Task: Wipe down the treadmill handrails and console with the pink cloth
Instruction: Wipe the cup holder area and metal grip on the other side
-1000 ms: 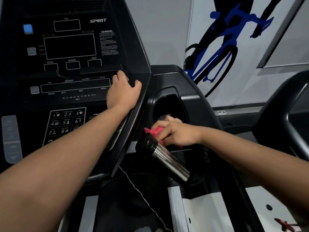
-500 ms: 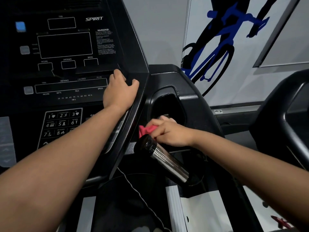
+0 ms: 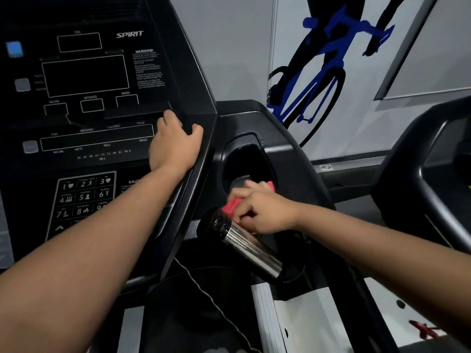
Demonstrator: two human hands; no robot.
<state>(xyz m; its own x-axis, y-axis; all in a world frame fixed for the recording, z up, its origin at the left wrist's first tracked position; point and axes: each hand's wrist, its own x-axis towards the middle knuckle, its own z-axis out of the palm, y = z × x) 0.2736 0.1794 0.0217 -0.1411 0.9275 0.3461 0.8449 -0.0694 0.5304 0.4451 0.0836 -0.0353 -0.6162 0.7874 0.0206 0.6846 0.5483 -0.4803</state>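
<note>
While my left hand (image 3: 175, 146) rests open on the black treadmill console (image 3: 102, 98), my right hand (image 3: 265, 212) grips the crumpled pink cloth (image 3: 230, 207) atop the shiny chrome handrail grip (image 3: 244, 245).

A large picture of a cyclist (image 3: 323, 70) filled the wall at the upper right, the rider in black and the bicycle in blue on a pale ground. To its left stood a plain grey wall (image 3: 234, 47). A dark slanted frame (image 3: 405, 49) crossed the far upper right corner, with a lighter grey panel behind it. A second black machine (image 3: 418, 164) stood at the right edge, only partly in view. On the strip below the picture sat a small metal plate (image 3: 325, 167), too small to read. A thin black cord (image 3: 204, 291) hung down in the lower middle. Lower right lay a white floor (image 3: 318, 324) with a red mark (image 3: 424, 329) on it.
</note>
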